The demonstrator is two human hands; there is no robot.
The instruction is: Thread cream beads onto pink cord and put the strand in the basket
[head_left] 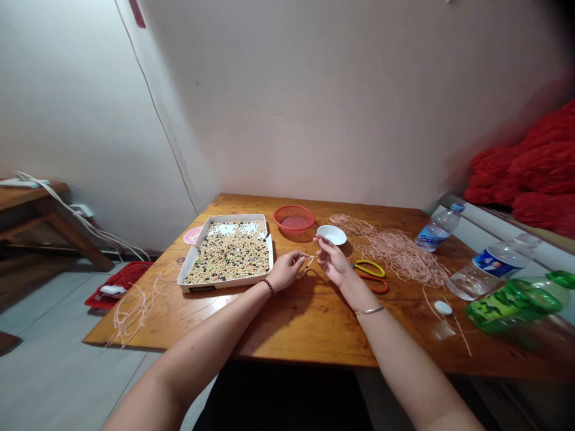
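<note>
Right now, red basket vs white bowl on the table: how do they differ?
Colour: the red basket is red plastic, the white bowl plain white. Size: the basket is wider than the bowl. Place: the bowl sits just behind the right hand, the basket farther back, beside the bead tray. Both are round, upright and open-topped.

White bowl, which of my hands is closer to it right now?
Right. The right hand is just in front of the white bowl, fingertips almost at its rim. The left hand sits further left, by the bead tray, pinching a cord.
</note>
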